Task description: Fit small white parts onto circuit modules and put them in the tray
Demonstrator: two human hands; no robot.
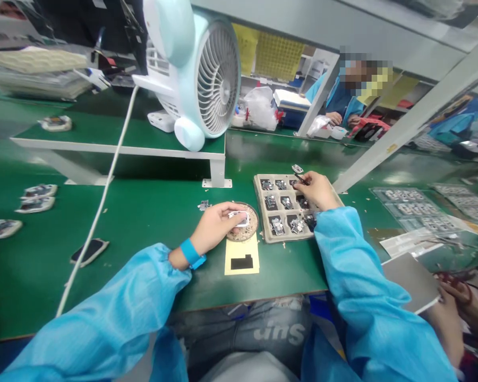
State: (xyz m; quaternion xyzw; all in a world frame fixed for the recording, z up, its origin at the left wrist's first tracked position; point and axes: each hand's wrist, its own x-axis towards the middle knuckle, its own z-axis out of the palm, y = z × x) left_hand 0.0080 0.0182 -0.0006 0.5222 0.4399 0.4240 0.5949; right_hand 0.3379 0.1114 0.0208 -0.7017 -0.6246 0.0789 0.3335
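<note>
My left hand (215, 227) is closed on a small white-framed part (239, 217) and holds it over a round brown pad (247, 229). My right hand (317, 190) grips dark tweezers (301, 179) that carry a small metal part (297, 168) above the far edge of a beige compartment tray (263, 212). The tray holds several small metal parts. A yellow card with a black rectangle (242, 257) lies just below the pad. Both arms wear blue sleeves, and a blue band sits on my left wrist.
A pale blue fan (201, 74) stands on a raised green shelf (103, 139); its white cable (99, 207) runs down across the green bench. Flat parts (35, 192) lie at left. Clear trays (414, 208) and a grey board (412, 281) sit right. Another person's hand (458, 297) is at lower right.
</note>
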